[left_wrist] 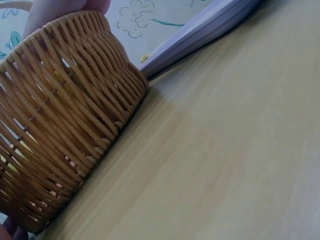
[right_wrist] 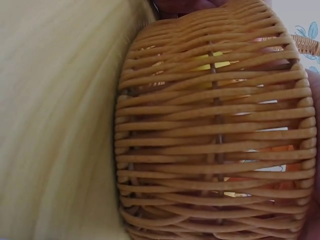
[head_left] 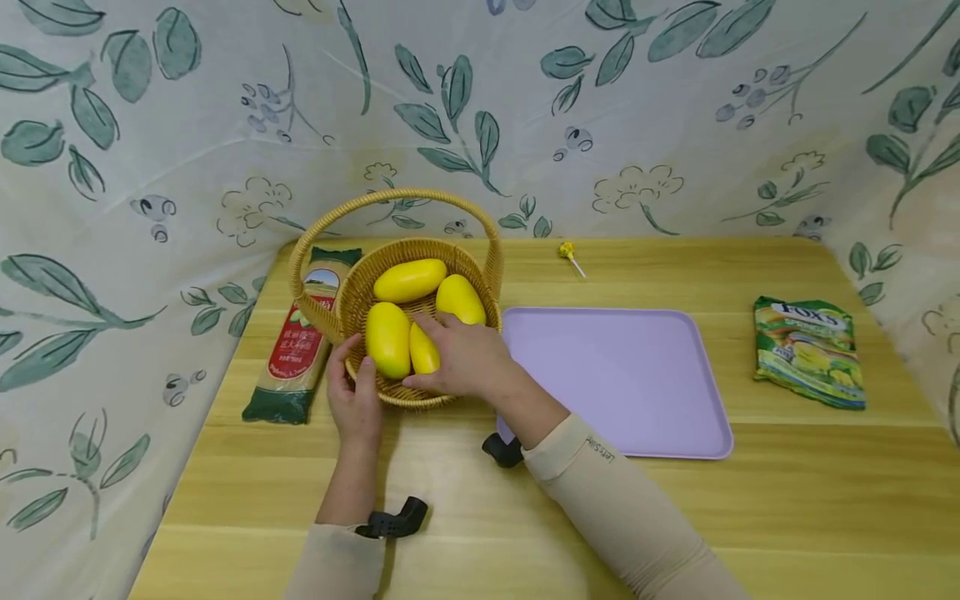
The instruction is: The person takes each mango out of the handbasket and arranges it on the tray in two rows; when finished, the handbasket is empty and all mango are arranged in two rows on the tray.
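A round wicker basket point(head_left: 420, 402) with a tall arched handle holds several yellow mangoes point(head_left: 387, 340). At its front left, my left hand point(head_left: 356, 408) holds the rim, thumb toward the front and fingers along the outer side. My right hand point(head_left: 468, 358) reaches over the front right rim and grips the front mango point(head_left: 423, 350), which its thumb and fingers partly cover. Both wrist views are filled by the woven basket wall point(left_wrist: 70, 100), with bits of yellow showing through the gaps point(right_wrist: 215, 65).
A pasta packet point(head_left: 296, 350) lies just left of the basket, partly behind the handle. To the right is a flat lilac tray point(head_left: 615, 375). A yellow-wrapped lollipop point(head_left: 568, 252) lies near the back edge, and a green FOX'S candy bag point(head_left: 808, 350) at the far right.
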A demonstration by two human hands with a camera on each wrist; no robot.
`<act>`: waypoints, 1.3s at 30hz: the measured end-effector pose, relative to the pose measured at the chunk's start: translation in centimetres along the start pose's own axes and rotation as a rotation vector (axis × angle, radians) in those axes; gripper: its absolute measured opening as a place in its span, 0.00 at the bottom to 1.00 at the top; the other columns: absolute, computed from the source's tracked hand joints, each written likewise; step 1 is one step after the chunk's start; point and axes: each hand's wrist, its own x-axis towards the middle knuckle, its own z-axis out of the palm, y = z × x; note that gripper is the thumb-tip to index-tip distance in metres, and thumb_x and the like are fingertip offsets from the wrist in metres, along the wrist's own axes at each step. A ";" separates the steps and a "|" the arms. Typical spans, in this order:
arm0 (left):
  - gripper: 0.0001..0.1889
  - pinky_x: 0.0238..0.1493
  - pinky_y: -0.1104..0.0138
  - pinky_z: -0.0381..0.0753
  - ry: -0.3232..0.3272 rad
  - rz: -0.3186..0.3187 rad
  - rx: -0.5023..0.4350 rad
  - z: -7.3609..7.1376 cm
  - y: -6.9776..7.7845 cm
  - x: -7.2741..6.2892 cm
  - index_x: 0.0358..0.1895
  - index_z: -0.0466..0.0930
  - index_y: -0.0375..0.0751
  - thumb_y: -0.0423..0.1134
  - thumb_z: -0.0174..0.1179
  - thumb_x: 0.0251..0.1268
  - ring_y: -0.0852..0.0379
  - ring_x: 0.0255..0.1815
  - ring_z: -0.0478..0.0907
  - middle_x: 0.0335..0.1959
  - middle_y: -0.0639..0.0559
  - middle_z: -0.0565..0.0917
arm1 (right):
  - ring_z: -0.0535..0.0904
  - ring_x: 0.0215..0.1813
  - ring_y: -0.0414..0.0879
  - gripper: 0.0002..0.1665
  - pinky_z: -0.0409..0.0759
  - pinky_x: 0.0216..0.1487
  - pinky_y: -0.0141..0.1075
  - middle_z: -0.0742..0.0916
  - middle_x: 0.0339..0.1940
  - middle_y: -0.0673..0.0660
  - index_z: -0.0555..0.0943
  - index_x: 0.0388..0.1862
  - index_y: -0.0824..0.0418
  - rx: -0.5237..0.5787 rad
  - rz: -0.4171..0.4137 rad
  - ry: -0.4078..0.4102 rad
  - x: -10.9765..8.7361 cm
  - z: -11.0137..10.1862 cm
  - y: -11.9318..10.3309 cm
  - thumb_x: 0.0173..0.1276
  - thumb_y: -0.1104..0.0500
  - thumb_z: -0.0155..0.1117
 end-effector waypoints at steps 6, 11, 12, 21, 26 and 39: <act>0.20 0.71 0.67 0.64 0.001 0.010 -0.035 -0.1 -0.1 0.1 0.65 0.74 0.36 0.29 0.51 0.73 0.57 0.74 0.63 0.70 0.46 0.72 | 0.86 0.47 0.59 0.55 0.85 0.45 0.50 0.75 0.76 0.58 0.61 0.82 0.44 -0.018 0.019 -0.031 0.1 0.1 -0.2 0.61 0.26 0.65; 0.20 0.72 0.67 0.63 0.007 0.012 -0.035 -0.1 0.0 0.1 0.65 0.74 0.36 0.29 0.51 0.73 0.56 0.74 0.63 0.70 0.44 0.72 | 0.86 0.49 0.58 0.53 0.85 0.46 0.50 0.74 0.76 0.58 0.62 0.82 0.44 -0.030 0.014 -0.031 0.2 0.1 -0.2 0.62 0.27 0.65; 0.20 0.72 0.68 0.63 0.006 0.012 -0.035 -0.1 0.1 0.1 0.65 0.74 0.36 0.29 0.51 0.72 0.56 0.74 0.63 0.70 0.44 0.71 | 0.86 0.50 0.57 0.53 0.85 0.46 0.50 0.74 0.76 0.58 0.62 0.82 0.44 -0.028 0.014 -0.033 0.2 0.1 -0.2 0.62 0.27 0.65; 0.20 0.71 0.67 0.64 -0.005 0.001 -0.031 -0.1 0.0 0.0 0.66 0.73 0.35 0.30 0.51 0.73 0.58 0.74 0.63 0.72 0.43 0.70 | 0.84 0.57 0.58 0.54 0.82 0.57 0.53 0.73 0.76 0.58 0.61 0.82 0.46 0.149 0.021 -0.001 -0.1 -0.6 0.0 0.62 0.31 0.68; 0.20 0.70 0.67 0.64 0.003 0.003 -0.023 -0.1 -0.2 0.1 0.66 0.73 0.35 0.30 0.51 0.73 0.59 0.73 0.64 0.69 0.48 0.72 | 0.85 0.51 0.58 0.55 0.83 0.56 0.53 0.70 0.77 0.61 0.58 0.83 0.45 0.250 0.001 0.045 -1.0 -1.7 0.3 0.62 0.31 0.70; 0.20 0.72 0.65 0.61 -0.014 0.006 -0.016 -0.2 -0.2 0.0 0.66 0.73 0.35 0.29 0.50 0.73 0.58 0.74 0.62 0.71 0.47 0.70 | 0.81 0.51 0.53 0.60 0.84 0.52 0.48 0.66 0.74 0.56 0.53 0.84 0.41 0.467 -0.013 0.190 -5.0 -3.2 1.3 0.59 0.37 0.75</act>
